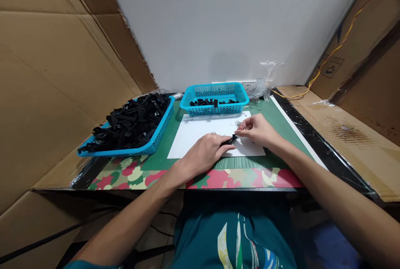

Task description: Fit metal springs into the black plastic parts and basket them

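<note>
My left hand (208,149) is closed on a small black plastic part (232,139) over the white sheet (190,142). Close by on the right, my right hand (256,129) is pinched at the tip of that part; whatever its fingers hold is too small to name. Tiny thin metal pieces (238,123) lie in a little heap on the paper just behind my right fingertips. Another small scatter of them (213,133) shows behind my left hand.
A blue basket (162,129) heaped with black plastic parts (134,116) stands at the left. At the back, a second blue basket (215,111) holds fewer black pieces. Cardboard walls (62,52) flank the green mat (162,156). Clear plastic wrap (259,89) and a yellow cable (331,54) are at the right.
</note>
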`<state>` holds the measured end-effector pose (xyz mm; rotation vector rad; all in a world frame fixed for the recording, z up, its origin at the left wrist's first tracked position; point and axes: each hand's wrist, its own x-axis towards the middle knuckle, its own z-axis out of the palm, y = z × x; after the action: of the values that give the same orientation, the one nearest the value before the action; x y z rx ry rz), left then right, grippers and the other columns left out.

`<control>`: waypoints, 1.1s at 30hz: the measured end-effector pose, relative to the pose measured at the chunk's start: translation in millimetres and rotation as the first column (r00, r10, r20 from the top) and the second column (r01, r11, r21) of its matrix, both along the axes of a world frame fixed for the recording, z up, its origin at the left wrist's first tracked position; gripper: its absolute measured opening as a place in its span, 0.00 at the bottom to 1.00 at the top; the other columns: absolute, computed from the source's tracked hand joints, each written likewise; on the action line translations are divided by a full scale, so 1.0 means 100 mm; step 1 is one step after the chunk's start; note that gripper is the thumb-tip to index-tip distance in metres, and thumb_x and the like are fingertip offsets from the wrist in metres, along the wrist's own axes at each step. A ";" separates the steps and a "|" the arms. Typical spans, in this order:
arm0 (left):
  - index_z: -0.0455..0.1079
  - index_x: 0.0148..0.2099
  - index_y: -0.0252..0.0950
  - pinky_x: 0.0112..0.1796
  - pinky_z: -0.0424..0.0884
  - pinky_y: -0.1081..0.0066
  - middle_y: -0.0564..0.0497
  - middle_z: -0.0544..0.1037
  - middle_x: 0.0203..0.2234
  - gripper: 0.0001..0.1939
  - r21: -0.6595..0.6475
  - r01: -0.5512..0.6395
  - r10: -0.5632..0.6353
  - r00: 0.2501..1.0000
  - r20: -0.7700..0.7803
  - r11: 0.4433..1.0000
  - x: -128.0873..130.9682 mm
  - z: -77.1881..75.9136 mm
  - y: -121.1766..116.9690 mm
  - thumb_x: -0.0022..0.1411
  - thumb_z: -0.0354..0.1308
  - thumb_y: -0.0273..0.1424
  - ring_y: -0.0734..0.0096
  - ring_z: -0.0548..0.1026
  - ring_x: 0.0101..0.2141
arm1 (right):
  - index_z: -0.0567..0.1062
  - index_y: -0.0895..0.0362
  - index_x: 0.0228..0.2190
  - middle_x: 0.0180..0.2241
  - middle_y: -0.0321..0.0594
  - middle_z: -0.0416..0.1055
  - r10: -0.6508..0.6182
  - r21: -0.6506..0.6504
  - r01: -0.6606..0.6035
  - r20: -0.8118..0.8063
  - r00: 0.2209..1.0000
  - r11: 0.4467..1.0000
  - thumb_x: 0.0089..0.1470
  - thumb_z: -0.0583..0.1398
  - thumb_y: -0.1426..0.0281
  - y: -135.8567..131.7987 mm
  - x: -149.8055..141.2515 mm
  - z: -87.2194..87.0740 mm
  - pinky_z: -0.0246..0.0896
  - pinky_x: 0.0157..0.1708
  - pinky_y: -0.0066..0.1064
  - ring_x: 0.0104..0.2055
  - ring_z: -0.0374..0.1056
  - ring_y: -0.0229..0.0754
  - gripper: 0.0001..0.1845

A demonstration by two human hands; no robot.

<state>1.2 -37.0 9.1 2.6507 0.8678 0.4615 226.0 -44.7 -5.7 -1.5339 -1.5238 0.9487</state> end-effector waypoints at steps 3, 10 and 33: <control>0.79 0.56 0.36 0.44 0.74 0.63 0.44 0.85 0.48 0.16 -0.011 -0.012 0.012 1.000 0.004 1.000 0.01 -0.01 0.00 0.76 0.57 0.38 0.56 0.84 0.45 | 0.77 0.59 0.20 0.19 0.39 0.71 -0.008 0.029 0.006 0.045 0.999 1.000 0.47 0.67 0.71 0.00 -0.03 -0.03 0.49 0.22 0.30 0.22 0.59 0.35 0.08; 0.78 0.59 0.35 0.45 0.76 0.62 0.43 0.85 0.49 0.17 -0.025 -0.044 0.044 0.999 -0.007 0.999 0.01 0.00 -0.03 0.76 0.57 0.37 0.55 0.84 0.46 | 0.77 0.58 0.23 0.20 0.38 0.71 -0.017 0.039 0.015 0.039 0.999 0.999 0.50 0.67 0.66 -0.03 -0.02 -0.02 0.49 0.22 0.30 0.22 0.58 0.35 0.10; 0.79 0.57 0.37 0.42 0.77 0.58 0.42 0.86 0.42 0.20 0.142 -0.089 0.109 0.984 -0.139 0.986 0.03 -0.05 -0.03 0.76 0.54 0.43 0.50 0.84 0.42 | 0.79 0.57 0.25 0.26 0.43 0.77 -0.030 0.139 -0.006 0.256 0.966 0.990 0.54 0.65 0.65 -0.05 -0.04 -0.11 0.54 0.26 0.31 0.28 0.69 0.42 0.10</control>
<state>4.3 -40.3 4.5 2.8033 1.0514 0.3651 222.4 -49.7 -16.6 -1.6107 -1.7209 0.6392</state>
